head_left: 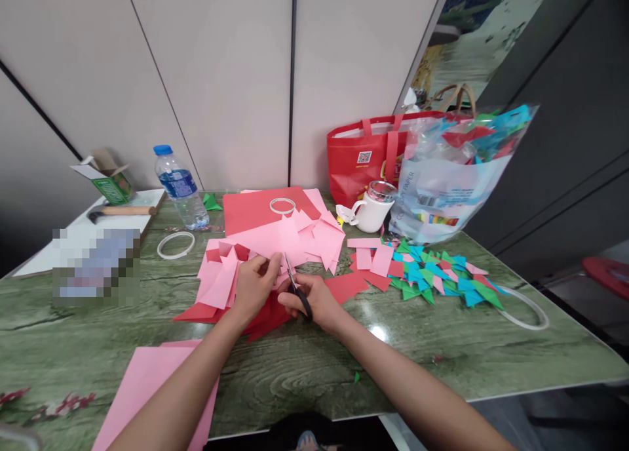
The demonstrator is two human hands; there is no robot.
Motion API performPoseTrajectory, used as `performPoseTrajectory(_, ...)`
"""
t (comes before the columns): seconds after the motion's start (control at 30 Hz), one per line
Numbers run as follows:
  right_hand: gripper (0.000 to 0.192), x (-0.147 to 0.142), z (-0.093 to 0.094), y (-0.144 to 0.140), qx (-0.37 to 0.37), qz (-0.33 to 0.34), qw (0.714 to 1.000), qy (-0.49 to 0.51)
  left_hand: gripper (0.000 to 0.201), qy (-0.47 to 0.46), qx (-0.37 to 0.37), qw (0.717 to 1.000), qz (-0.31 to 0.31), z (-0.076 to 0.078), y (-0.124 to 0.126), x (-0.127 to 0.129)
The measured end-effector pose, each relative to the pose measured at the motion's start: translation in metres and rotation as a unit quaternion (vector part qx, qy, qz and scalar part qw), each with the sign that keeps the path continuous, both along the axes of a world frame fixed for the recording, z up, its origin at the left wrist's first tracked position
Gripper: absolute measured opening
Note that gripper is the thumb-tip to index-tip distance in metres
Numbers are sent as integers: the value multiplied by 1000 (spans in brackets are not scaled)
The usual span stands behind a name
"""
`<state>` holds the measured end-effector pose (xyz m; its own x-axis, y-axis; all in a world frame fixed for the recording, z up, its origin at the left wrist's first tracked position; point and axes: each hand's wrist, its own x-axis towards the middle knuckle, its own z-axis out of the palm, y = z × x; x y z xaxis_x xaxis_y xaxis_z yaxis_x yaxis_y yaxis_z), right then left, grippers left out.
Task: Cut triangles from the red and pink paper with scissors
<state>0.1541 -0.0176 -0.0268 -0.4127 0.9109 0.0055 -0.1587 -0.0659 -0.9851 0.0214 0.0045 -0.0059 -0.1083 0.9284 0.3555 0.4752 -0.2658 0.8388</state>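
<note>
Head view, green wood-grain table (442,352). Containers: clear plastic bag (452,176), far right, holding coloured paper pieces; red tote bag (363,159) behind it, contents not visible; white mug (371,212) with a shiny rim, interior hard to make out; water bottle (179,187) with blue cap, far left; small open carton (105,176) beyond it, inside unseen. Loose items: red sheet (255,210) carrying a tape ring (282,206); a second tape ring (175,244) to the left; a heap of green, blue and pink triangles (437,277) at right; a pink sheet (147,385) at the near edge, cut off by the left forearm. A blurred block at left cannot be read. Hands: left hand (255,284) pinches the near edge of the pink cut paper (289,241) between thumb and fingers; right hand (314,300) is closed through the handles of the scissors (296,288), blades pointing away into the paper edge, just right of the left fingertips. How far apart the blades stand is too small to tell. The paper lies directly beyond both hands, over red scraps (265,316).
</note>
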Motion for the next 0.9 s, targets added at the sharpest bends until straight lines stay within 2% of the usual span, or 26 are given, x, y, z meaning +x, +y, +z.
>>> performPoseTrajectory(0.33,38,0,-3,1,-7,-6,1000,-13,36,-33,-11,999,-7,-1,1,0)
performPoseTrajectory(0.6,44,3,-1,3,3,-15,1000,-5,36,-49,-41,995,-75,4,-1,0)
performPoseTrajectory(0.9,49,2,2,3,-33,-30,999,3,33,-71,-59,992,-84,4,-2,1)
